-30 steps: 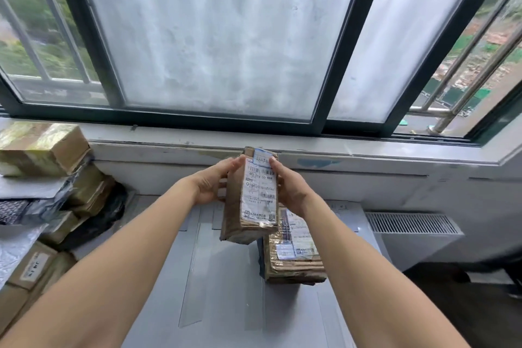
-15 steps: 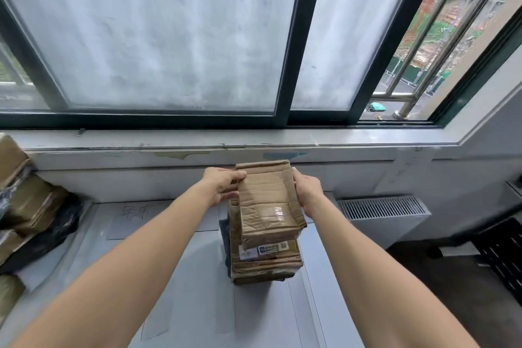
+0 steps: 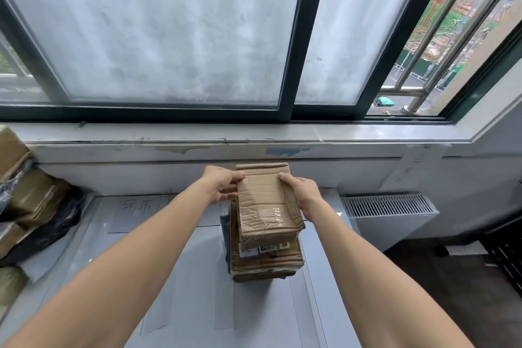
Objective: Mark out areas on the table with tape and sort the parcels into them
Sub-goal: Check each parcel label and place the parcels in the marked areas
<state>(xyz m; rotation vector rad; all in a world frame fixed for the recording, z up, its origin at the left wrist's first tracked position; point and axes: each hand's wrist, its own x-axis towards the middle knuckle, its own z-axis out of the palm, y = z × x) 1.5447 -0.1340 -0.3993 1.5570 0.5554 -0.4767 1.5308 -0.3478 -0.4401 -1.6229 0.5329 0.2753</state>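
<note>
You hold a brown cardboard parcel [image 3: 265,206] between both hands; your left hand [image 3: 223,183] grips its far left corner, thumb on the top face and fingers curled against the side; your right hand [image 3: 303,192] clasps the far right edge in the same way, thumb laid on top. The parcel lies flat with its taped face up, directly over a stack of parcels [image 3: 268,265]; whether its full weight sits on the stack cannot be told from this angle. The stack stands on the grey desk [image 3: 183,291], towards its right side and near the far edge; a white shipping label [image 3: 264,248] shows on the parcel just below the one you hold; a dark soft packet [image 3: 225,224] pokes out on the stack's left side. Pale strips of tape [image 3: 224,305] run along the desk towards you, on either side of the stack; a taped patch with handwriting [image 3: 138,206] lies flat on the desk to the left of your left hand. More cardboard parcels [image 3: 31,198] are heaped at the desk's left edge, with a black plastic bag [image 3: 56,226] among them. Behind the desk runs the window sill [image 3: 254,133] under frosted panes; a white radiator [image 3: 389,207] sits to the right of the desk, below the sill.
</note>
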